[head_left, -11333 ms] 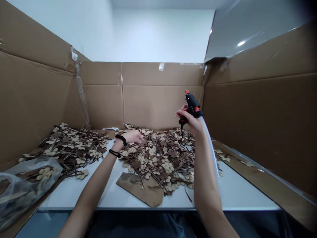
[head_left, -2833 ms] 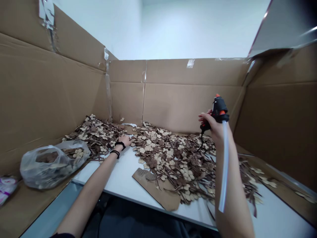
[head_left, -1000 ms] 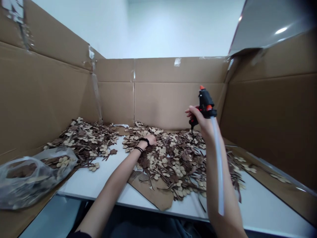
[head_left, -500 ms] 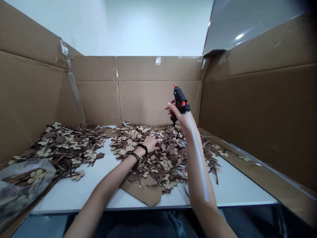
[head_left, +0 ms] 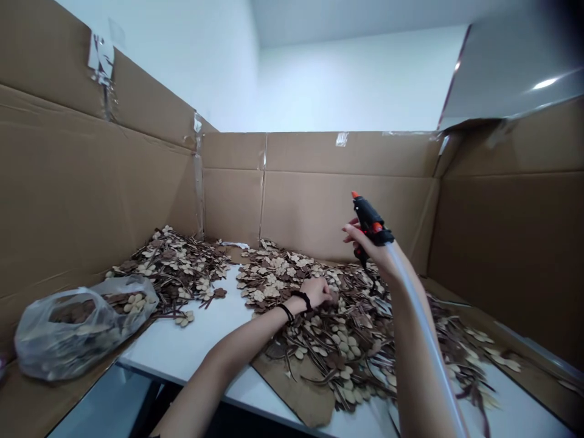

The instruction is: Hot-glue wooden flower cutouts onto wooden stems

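Observation:
My right hand (head_left: 360, 237) is raised above the pile, wrapped round a black hot glue gun (head_left: 370, 218). Its orange nozzle points up and away, and a long clear glue stick (head_left: 426, 331) trails from its back along my forearm. My left hand (head_left: 316, 292), with dark bands at the wrist, is down in the heap of flat flower-shaped pieces (head_left: 274, 274). Its fingers are curled in, and whatever is between them is hidden. The pieces are cream and dark brown, many with thin stems.
A second heap of flower pieces (head_left: 182, 258) lies at the left, beside a translucent plastic bag (head_left: 86, 328) holding more pieces. Cardboard walls (head_left: 310, 207) stand around the white table (head_left: 182, 347). A flat cardboard piece (head_left: 303, 395) sticks out at the front edge.
The view has turned left, so everything sits further right and the bag shows whole. My left hand's fingers have gone from spread to curled in the heap. The glue gun remains held up.

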### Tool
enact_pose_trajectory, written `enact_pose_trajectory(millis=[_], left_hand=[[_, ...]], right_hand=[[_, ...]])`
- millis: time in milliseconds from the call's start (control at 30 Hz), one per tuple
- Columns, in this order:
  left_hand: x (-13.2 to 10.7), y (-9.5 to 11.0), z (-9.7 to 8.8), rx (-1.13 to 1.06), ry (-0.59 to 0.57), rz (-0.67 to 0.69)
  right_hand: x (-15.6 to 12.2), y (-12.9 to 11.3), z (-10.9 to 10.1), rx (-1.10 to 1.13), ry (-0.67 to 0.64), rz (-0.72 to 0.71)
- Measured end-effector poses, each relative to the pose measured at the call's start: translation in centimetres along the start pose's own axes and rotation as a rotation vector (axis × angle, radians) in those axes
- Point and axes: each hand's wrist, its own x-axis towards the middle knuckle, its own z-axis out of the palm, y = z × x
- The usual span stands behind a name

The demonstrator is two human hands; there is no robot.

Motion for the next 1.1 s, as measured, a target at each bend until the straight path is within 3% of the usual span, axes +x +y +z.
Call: enact_pose_trajectory(millis=[233,433,700,1100], left_hand=[[1.6,-0.3,-5.6,-0.235,0.265,0.029],[-0.3,-0.9,-10.0,-0.705,0.432,-0.084],[-1.5,-1.7,-11.4,-0.877,0.371,-0.109],[-3.3,1.2,-13.2,-0.772,0.286,-0.088]], right_hand=[[-1.2,-1.5,-1.4,0.006,-0.176,0.181],[-1.1,-0.8,-1.5,0.038,-0.298,0.120],[-0.7,0.2,0.2,0.052,-0.295,0.186],[-0.5,1.3,0.5,0.120,-0.278,0.179]])
